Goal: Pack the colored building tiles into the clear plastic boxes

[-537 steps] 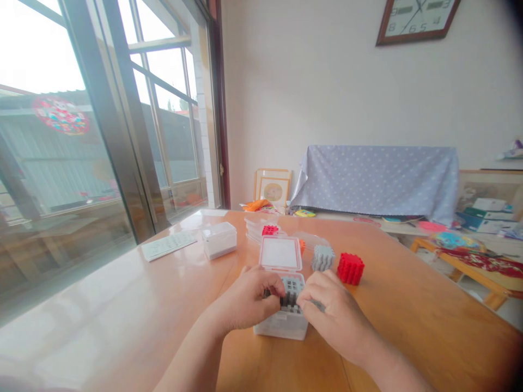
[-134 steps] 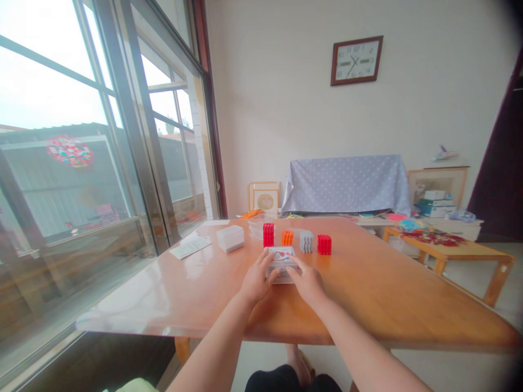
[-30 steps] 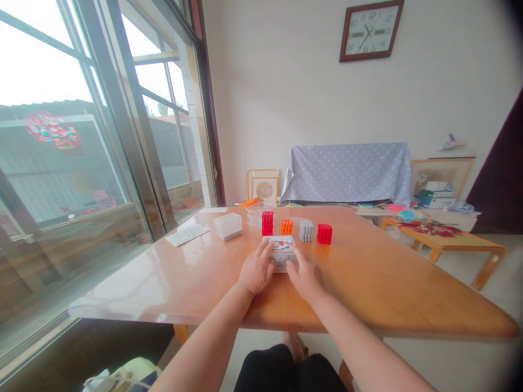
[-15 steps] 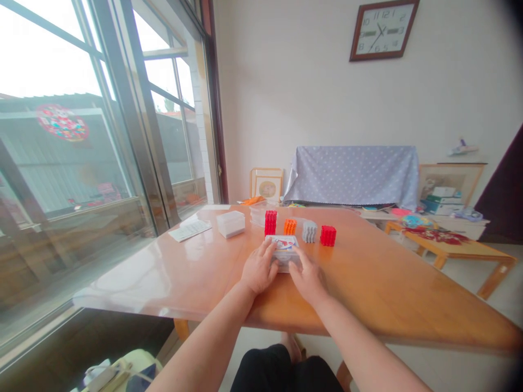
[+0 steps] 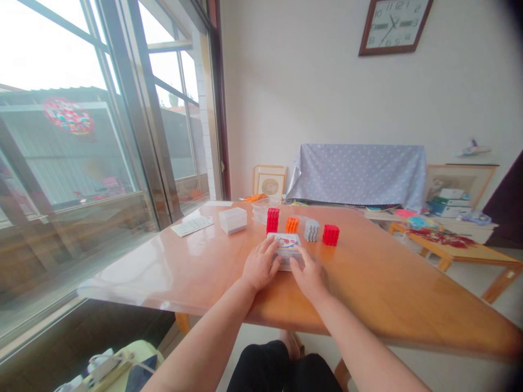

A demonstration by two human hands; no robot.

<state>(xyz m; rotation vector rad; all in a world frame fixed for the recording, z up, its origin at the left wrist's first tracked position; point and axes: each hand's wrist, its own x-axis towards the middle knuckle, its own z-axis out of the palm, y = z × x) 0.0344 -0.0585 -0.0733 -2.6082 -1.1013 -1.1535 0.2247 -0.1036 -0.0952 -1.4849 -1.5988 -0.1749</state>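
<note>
- Two bare hands flank one clear plastic box [image 5: 287, 250] with a picture-printed lid, closed, near the middle of the wooden table's [image 5: 392, 283] near edge.
- The left hand [image 5: 260, 267] grasps the box's left side, fingers over the lid and thumb at the front.
- The right hand [image 5: 309, 275] grasps the opposite side, fingertips at the lid's border, thumb at the front.
- Four ridged block stacks line up between the box and the table's far edge: one tall red stack [image 5: 273, 220] just behind the box, one orange stack [image 5: 292, 225], one grey stack [image 5: 311, 231] and, nearest the right edge, one short red stack [image 5: 330, 235].
- Clear plastic containers [image 5: 260, 212], overlapping too closely to count, sit near the far edge.
- One frosted white box [image 5: 232, 221] stands toward the far left corner; a printed sheet [image 5: 192, 226] lies beside it, along the left edge.
- Beyond the far edge, one polka-dot cloth [image 5: 359, 174] hangs in folds beneath one framed wall clock [image 5: 395, 24].
</note>
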